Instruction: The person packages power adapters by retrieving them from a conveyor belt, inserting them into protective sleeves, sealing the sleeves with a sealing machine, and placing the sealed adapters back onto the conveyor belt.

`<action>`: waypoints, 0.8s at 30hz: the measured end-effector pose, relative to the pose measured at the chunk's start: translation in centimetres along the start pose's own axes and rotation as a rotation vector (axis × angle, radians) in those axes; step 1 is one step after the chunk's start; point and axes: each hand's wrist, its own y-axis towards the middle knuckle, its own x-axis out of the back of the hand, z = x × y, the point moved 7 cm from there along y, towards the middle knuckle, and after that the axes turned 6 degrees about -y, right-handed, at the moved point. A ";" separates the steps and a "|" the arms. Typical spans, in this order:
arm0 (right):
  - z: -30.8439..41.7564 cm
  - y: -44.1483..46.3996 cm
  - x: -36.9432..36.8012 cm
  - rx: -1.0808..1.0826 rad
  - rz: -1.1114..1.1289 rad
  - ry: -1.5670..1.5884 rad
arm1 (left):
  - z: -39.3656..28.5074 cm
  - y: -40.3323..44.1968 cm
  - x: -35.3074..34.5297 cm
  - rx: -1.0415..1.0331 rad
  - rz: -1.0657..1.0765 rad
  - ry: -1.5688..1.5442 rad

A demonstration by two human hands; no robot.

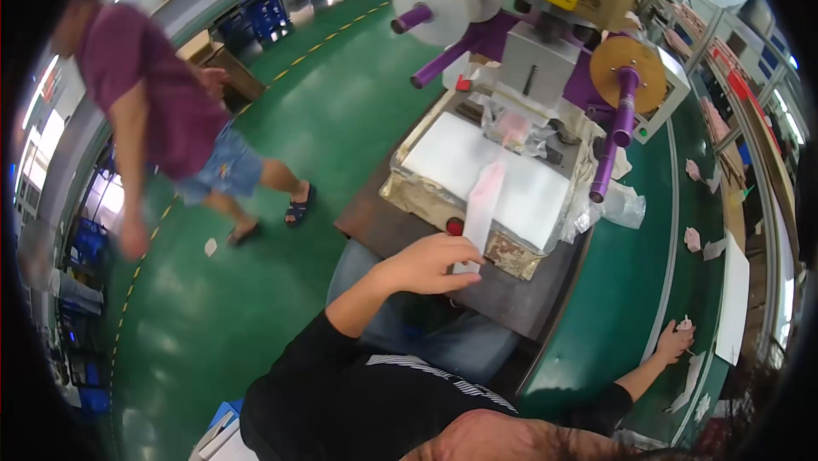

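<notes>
I'd keep the pink-and-white strip (483,205) straight and smooth over the white pad (439,154), I judge, with only light tension — its near end sits pinched between the thumb and fingers of the left hand (433,263). On the green belt (618,308), the right hand (673,344) touches a small pink bundle (684,325) — fingers curled, grip I can't tell.

Machine (532,56): closed off pad's (436,157) far side. Purple rods (627,99): overhung left and right. Left hand (430,265), strip (483,205): obstructed near middle. Bag (626,210): obstructed right side. Passage: lay over pad's left, and belt's (592,350) near stretch.
</notes>
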 end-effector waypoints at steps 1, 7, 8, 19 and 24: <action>1.7 -1.2 1.7 -0.070 -0.001 -0.044 | 0.4 0.3 0.7 -0.012 -0.044 0.045; 3.1 -4.4 5.8 -0.326 0.066 -0.138 | 5.6 7.7 3.4 0.108 -0.345 0.156; 4.5 -5.4 7.8 -0.348 0.064 -0.165 | 6.9 9.5 4.2 0.129 -0.432 0.302; 6.6 -5.9 19.3 -0.272 -0.132 1.356 | 12.4 13.6 4.1 0.423 -0.570 0.763; 19.0 -16.3 34.4 0.449 -0.415 1.474 | 14.9 14.2 5.6 0.471 -0.394 0.602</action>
